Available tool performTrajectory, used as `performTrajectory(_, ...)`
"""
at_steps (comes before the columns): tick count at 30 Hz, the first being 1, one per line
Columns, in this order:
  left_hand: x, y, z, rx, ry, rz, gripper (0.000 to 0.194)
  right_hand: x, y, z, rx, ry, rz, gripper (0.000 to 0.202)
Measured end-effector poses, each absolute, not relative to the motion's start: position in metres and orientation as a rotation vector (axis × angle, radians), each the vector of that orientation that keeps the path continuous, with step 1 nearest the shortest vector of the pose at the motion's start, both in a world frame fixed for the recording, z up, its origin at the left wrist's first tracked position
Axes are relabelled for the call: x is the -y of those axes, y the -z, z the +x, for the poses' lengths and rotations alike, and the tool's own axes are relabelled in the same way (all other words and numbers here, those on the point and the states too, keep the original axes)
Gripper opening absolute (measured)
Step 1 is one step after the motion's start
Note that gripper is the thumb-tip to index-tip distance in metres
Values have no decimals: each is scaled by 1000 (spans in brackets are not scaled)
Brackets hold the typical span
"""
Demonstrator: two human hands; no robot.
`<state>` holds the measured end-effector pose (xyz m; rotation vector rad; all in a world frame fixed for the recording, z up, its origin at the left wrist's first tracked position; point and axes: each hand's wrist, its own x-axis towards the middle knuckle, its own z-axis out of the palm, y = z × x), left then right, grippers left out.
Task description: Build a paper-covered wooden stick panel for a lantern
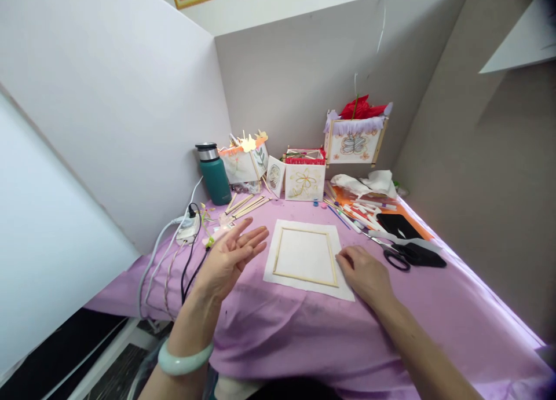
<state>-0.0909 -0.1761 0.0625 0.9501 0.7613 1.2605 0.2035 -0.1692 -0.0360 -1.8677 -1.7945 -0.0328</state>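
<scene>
A white sheet (303,254), paper or thin cloth, lies flat on the purple tablecloth. Thin wooden sticks form a square frame (305,279) on top of it. My left hand (232,255) is raised left of the sheet, palm turned up and fingers spread, with nothing in it. A pale green bangle (186,358) circles that wrist. My right hand (365,272) rests at the sheet's right edge beside the frame. Its fingers are curled together, their tips touching the sheet; whether they pinch something is hidden.
Loose sticks (249,206) and a green bottle (216,175) stand back left, near a power strip (187,231) with cables. Decorated boxes (304,183) line the back. Markers (358,212), black-handled scissors (396,259) and a dark phone-like object (397,226) lie to the right.
</scene>
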Motion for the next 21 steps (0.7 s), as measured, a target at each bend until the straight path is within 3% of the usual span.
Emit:
performTrajectory(8, 183, -62, -82, -790, -1274, 871, 71, 170, 36, 203, 1794, 9, -1885, 19)
performTrajectory(21, 191, -60, -81, -790, -1290, 981, 87, 169, 37, 205, 1802, 18, -1893, 20)
